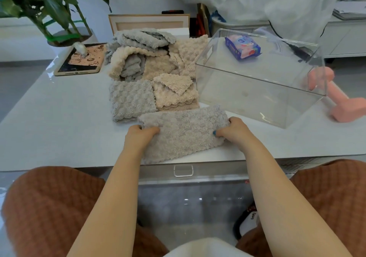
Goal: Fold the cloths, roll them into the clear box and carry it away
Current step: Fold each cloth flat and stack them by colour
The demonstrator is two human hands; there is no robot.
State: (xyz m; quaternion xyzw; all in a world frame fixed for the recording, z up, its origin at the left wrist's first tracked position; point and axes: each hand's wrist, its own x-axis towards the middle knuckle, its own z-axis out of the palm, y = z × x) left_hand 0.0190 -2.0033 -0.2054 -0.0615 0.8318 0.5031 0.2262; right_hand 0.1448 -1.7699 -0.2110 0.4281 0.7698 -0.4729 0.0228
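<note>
Brown fabric fills both bottom corners, cut off by the frame. Above it, at centre, the left hand and right hand each grip one end of a grey cloth, thumbs on top and fingers hidden beneath; its near edge reaches the front edge of the table. The box stands right of centre, just beyond the cloth; a wipes pack shows through it, inside or behind I cannot tell. The pile sits upper centre; bare tabletop lies at left.

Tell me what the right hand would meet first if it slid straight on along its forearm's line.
Past the grey cloth it pinches, the right hand would probably meet the near wall of the clear box, close to its left corner; depth is unclear.
</note>
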